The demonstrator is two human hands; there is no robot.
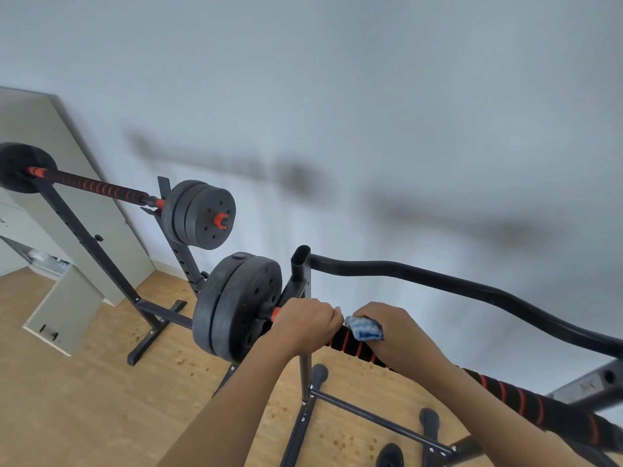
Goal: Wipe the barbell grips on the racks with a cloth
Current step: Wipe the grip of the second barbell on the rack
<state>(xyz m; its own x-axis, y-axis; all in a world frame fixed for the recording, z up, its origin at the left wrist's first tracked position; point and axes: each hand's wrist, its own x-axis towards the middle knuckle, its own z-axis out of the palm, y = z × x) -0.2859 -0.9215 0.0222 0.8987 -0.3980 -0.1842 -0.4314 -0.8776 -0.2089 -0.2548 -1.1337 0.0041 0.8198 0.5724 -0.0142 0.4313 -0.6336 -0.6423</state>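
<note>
The near barbell's grip (350,345), black foam with red stripes, runs from the frame's centre down toward 4 o'clock, resting on the near rack (305,332). The left hand (303,323) is curled round the bar just inside the plates (236,308), which sit at its 9 o'clock side. The right hand (396,332) lies just beside the left, at its 3 o'clock, fingers wrapped over the grip and pressing a blue-and-white cloth (365,328) against the foam. The cloth bunches out between the two hands, touching the grip. More striped grip (526,399) shows past the right forearm toward 4 o'clock, blurred at the frame edge.

A curved black bar (438,281) of the near rack sweeps from the upright toward 3 o'clock, behind the hands. A second barbell (94,187) rests on a far rack (101,261) at 10 o'clock, with its own striped grip and plates (199,214) at its right end. The racks stand on a wood floor (67,399) before a pale wall (371,96). A pale cabinet (64,311) stands at 9 o'clock.
</note>
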